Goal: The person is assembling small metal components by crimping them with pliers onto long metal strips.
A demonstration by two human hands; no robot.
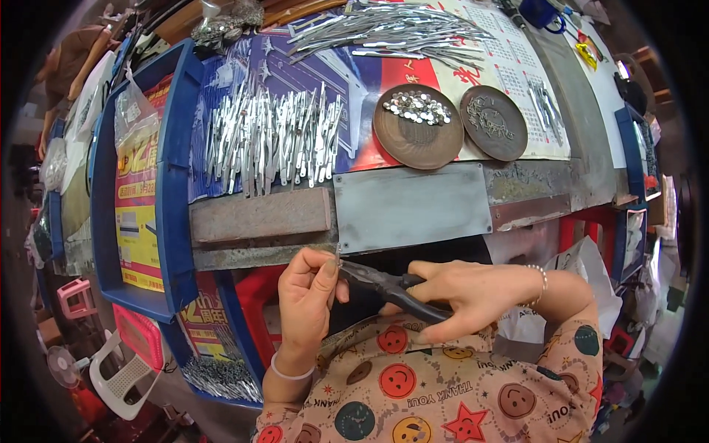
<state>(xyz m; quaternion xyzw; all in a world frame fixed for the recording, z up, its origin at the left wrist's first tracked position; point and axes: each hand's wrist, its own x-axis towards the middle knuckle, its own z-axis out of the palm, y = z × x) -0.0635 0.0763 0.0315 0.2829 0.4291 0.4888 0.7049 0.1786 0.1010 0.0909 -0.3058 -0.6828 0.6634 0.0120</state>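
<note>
- A white chair [124,380] and a pink stool [74,295] stand on the floor, past the tabletop's left end.
- A blue tray [179,177] lined with a printed sheet sits at the tabletop [528,181]'s left, jutting past the near edge; a clear bag [133,111] lies at its far end.
- Below it, under the near edge, a bin holds a heap of metal parts [221,378].
- A brownish block [258,214] lies along the near edge, with many flat metal strips [269,140] packed side by side behind it.
- The left grip [306,303], thumb against fingers, pinches a thin metal piece [337,251]; the piece pokes up from the fingertips, just beside the near edge.
- The pliers [369,277] point left, their nose right by the piece and the left fingertips; I cannot tell whether they bite it.
- A grey plate [413,207] is fixed at the near edge; a loose pile [391,33] of strips lies toward the far edge.
- The right grip [473,295] is closed round the pliers' black handles.
- Two brown dishes stand behind the plate: the left one [419,153] holds silver discs [417,107], the right one [504,153] small pins.
- A white bag [594,295] hangs below the tabletop's right part.
</note>
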